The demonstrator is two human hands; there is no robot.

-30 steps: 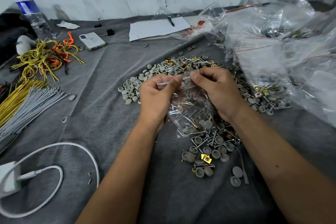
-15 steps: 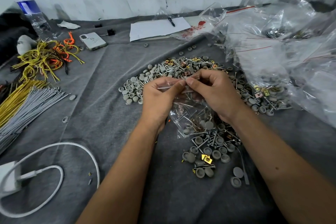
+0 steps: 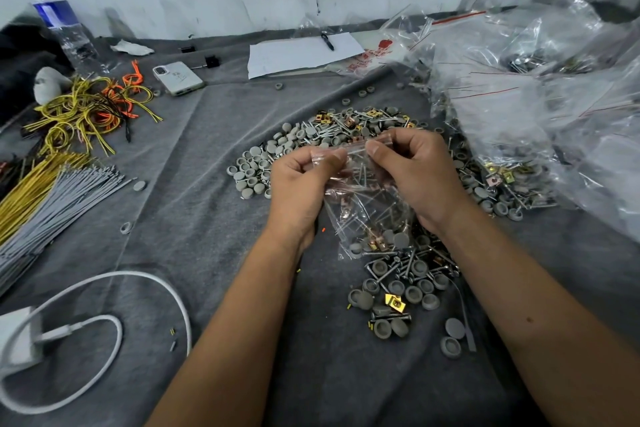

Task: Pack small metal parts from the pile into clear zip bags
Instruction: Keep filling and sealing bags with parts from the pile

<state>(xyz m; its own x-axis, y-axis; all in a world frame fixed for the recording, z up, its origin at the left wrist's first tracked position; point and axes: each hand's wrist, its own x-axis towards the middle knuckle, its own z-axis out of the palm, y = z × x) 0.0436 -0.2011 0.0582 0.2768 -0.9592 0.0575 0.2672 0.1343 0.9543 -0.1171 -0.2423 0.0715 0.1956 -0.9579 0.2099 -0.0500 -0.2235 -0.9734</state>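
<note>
Left hand (image 3: 300, 184): thumb and forefinger pinch the top edge of the clear zip bag (image 3: 367, 204) at its left end.
Right hand (image 3: 417, 172): fingers curled, pinching the same top edge at its right end.
Bag: hangs between both hands above the grey cloth (image 3: 207, 236); screws, copper-coloured clips and grey caps sit inside, mostly at the bottom. Whether the zip is sealed cannot be told.
Pile of parts (image 3: 332, 130): spread behind the hands, its middle hidden by them; a smaller heap (image 3: 401, 284) lies just below the bag.
Heap of bags (image 3: 540, 94): at the right, cut off by the frame; contents hard to make out.
Left edge: wire bundles (image 3: 52, 191) and white cable (image 3: 114, 322), both partly out of view.
</note>
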